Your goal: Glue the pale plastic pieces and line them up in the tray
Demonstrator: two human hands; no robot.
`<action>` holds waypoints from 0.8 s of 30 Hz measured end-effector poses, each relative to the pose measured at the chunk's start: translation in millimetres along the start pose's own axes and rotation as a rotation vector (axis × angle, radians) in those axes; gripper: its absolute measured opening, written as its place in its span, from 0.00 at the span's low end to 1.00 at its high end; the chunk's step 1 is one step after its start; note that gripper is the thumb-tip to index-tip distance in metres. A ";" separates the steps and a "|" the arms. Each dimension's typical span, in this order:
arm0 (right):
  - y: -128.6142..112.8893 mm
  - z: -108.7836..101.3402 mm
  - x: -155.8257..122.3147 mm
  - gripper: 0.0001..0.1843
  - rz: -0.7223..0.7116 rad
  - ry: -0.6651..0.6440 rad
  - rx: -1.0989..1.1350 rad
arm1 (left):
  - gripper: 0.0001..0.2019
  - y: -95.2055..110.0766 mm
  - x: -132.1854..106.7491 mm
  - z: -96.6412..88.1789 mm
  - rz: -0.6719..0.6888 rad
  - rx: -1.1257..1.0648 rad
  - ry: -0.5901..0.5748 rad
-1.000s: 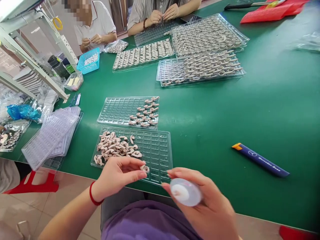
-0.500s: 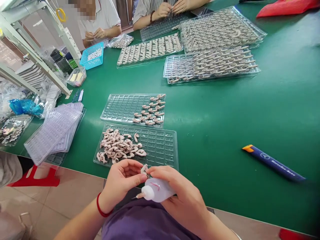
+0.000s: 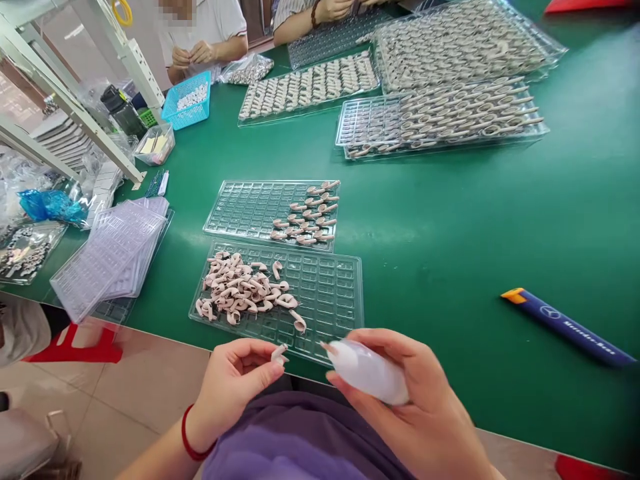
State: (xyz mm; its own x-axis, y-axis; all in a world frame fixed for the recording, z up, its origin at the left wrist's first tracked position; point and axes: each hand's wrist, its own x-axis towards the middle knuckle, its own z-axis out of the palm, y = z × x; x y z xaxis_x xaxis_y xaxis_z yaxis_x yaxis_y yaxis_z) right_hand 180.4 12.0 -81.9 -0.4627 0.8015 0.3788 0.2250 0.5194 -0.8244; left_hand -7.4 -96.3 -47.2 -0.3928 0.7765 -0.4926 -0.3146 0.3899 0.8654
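Lying at far left, tray stack: a loose stack of clear plastic blister trays (image 3: 107, 257) sat on the green table (image 3: 450, 253), near its front edge.
Basket: a blue mesh plastic basket (image 3: 187, 100) of white bits stood at upper left, in front of a co-worker's hands (image 3: 193, 55).
Left hand: the left hand (image 3: 240, 377), with a red cord at its wrist, was at lower centre-left, thumb and forefinger closed in a narrow pinch on one piece.
Held piece: a small pale pink curved plastic piece (image 3: 279, 353) stuck out from those fingertips, off the table's near edge and above the purple lap, just in front of the near tray.
Near tray: a clear plastic compartment tray (image 3: 325, 293) lay at the table edge, with a heap of pink pieces (image 3: 240, 290) piled on its left half.
Far tray: a second clear compartment tray (image 3: 240, 213) lay just behind it, with rows of pink pieces (image 3: 310, 213) at its right end.
Bottle: a white soft plastic squeeze bottle (image 3: 367, 373) was tilted, its nozzle pointing left toward the held piece, near it but apart.
Right hand: the right hand (image 3: 415, 400), at lower centre-right, was wrapped around the bottle's body.
Filled trays: clear trays full of pale parts (image 3: 440, 117) covered the upper right.
Stick: a long dark blue stick with an orange end (image 3: 565, 327) lay at the right, well apart from both hands.
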 end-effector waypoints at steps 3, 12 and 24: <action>-1.4 -6.9 -20.7 0.19 0.116 -0.117 0.110 | 0.12 -5.5 -6.5 0.6 -0.027 0.024 0.008; 7.6 -10.0 -41.8 0.20 -0.110 -0.104 0.081 | 0.09 -18.7 -5.9 -0.2 0.970 0.898 0.124; 9.9 -16.3 -38.2 0.31 -0.210 -0.226 0.204 | 0.14 -25.9 -6.1 -4.9 1.173 1.164 0.112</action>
State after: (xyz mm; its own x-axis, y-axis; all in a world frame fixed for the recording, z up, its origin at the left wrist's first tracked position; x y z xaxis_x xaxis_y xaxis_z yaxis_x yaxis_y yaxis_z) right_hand 214.3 -8.6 -97.6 -0.6632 0.5865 0.4649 -0.0601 0.5774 -0.8143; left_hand -1.1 -113.5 -67.0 -0.0069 0.8794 0.4761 0.9323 -0.1665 0.3210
